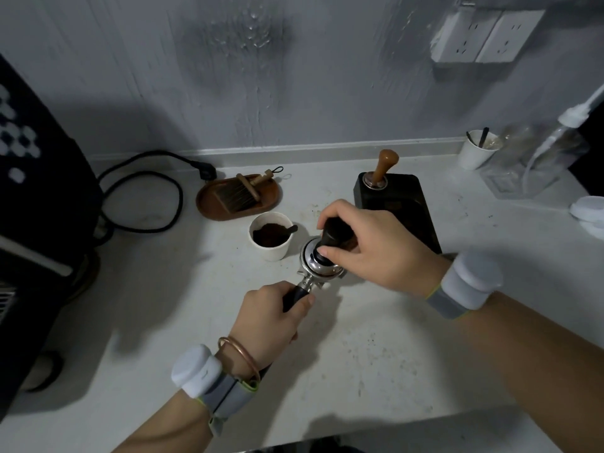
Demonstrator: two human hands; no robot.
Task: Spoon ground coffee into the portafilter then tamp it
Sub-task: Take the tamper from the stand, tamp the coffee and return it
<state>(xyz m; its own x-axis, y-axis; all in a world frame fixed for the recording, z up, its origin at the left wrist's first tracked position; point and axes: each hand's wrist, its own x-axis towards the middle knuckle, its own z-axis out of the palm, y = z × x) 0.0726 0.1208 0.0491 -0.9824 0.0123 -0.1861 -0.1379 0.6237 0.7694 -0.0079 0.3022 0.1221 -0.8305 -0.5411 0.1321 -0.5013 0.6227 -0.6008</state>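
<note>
Gripping the dark handle, the left hand (271,317) steadies the portafilter (318,261) on the white counter (376,348), its metal basket lying just right of the paper cup (271,235) of ground coffee (269,235), where a small dark spoon (291,229) rests. The right hand (376,248) is clenched around a dark tamper (335,237), which stands in the basket; its base seems seated inside, though the fingers hide most of it. Behind sit a wooden tray (238,199) holding a brush (238,192), and a second, wooden-handled tamper (384,168) on a black stand (397,201). No readable writing or brand shows anywhere.
</note>
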